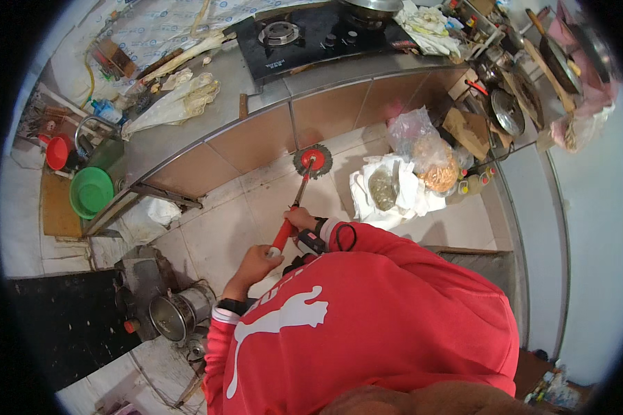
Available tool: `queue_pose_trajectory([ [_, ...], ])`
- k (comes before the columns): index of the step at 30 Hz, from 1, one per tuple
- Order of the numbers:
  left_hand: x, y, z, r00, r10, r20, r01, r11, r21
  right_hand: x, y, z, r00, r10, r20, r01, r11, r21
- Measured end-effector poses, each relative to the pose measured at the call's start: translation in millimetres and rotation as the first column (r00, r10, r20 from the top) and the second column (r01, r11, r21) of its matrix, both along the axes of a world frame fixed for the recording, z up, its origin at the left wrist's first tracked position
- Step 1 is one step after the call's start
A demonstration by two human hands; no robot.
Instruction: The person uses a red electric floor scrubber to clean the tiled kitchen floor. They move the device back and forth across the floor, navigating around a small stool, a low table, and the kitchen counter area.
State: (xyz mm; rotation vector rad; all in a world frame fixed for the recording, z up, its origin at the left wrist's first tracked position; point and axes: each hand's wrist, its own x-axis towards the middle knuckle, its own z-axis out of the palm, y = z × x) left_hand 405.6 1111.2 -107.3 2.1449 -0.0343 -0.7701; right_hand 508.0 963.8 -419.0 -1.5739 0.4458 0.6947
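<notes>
A spin mop with a red disc and a grey fringed head (pixel 313 161) rests on the tiled floor against the base of the brown-tiled counter. Its handle (pixel 284 236), red in the upper part and thin metal below, slants up towards me. My left hand (pixel 257 263) is closed around the top end, by a white cap. Further down the shaft, my right hand (pixel 301 218) grips the handle at the lower end of the red part. Both wrists carry dark bands, and a black cord loop hangs by the right sleeve.
White bags (pixel 361 189) and a clear bag of brownish food (pixel 438 166) lie right of the mop head, near several bottles (pixel 472 184). A gas stove (pixel 316 39) stands on the counter. At left are a green basin (pixel 91 192) and a metal pot (pixel 171 317).
</notes>
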Motion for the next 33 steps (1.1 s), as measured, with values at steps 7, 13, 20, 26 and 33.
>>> queue_pose_trajectory([
  [7,85.5,57.2,34.5,0.989,-0.141,-0.054,0.145,0.986,0.077,53.9,31.7,107.1,0.912,-0.059,-0.405,0.225,0.899,0.377],
  [13,120.5,76.4,29.6,0.959,-0.230,-0.166,0.276,0.890,0.363,88.6,38.2,121.8,0.788,0.152,-0.596,0.247,0.809,0.533],
  [20,157.4,79.1,20.0,0.972,-0.220,-0.088,0.226,0.748,0.624,133.1,65.9,108.1,0.739,0.182,-0.649,0.277,0.795,0.539],
  [26,196.2,92.3,19.8,0.955,-0.296,-0.026,0.264,0.804,0.532,155.0,73.7,68.4,0.729,0.183,-0.660,0.320,0.762,0.564],
  [33,282.4,31.7,-40.0,0.936,-0.352,-0.008,0.315,0.825,0.469,216.8,7.2,-7.7,0.998,0.016,-0.059,0.007,0.932,0.362],
])
